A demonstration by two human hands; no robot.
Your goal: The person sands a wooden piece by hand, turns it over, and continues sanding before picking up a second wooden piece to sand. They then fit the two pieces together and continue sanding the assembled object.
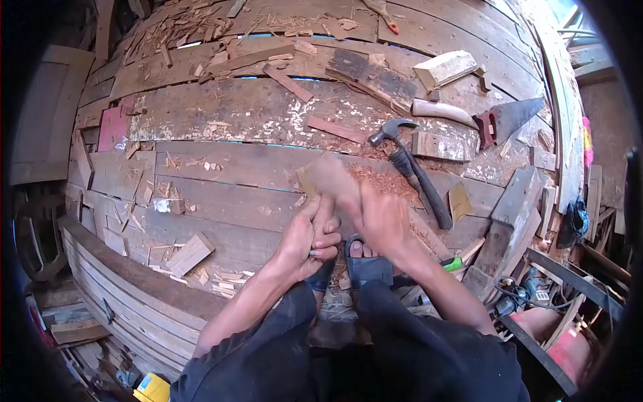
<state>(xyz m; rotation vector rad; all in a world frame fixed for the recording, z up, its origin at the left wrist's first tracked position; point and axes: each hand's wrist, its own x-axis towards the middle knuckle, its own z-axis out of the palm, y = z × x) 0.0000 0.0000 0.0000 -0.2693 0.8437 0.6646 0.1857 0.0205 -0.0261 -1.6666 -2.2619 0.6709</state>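
Note:
My left hand is closed, its fingers curled round something mostly hidden in the fist. A ring shows on one finger. Close beside it, my right hand is closed and slightly blurred. Between and above both hands is a flat tan piece that looks like sandpaper, smeared by motion, with a yellowish edge at its left. It reaches my right hand's fingers, and its lower end meets my left fingertips. Which parts each hand grips is partly hidden.
Right of my hands lie a claw hammer, a yellowish folded sheet, a handsaw and a curved pale wooden piece. Wood blocks, shavings and offcuts litter the plank floor. A stack of boards stands left; a power tool lies right.

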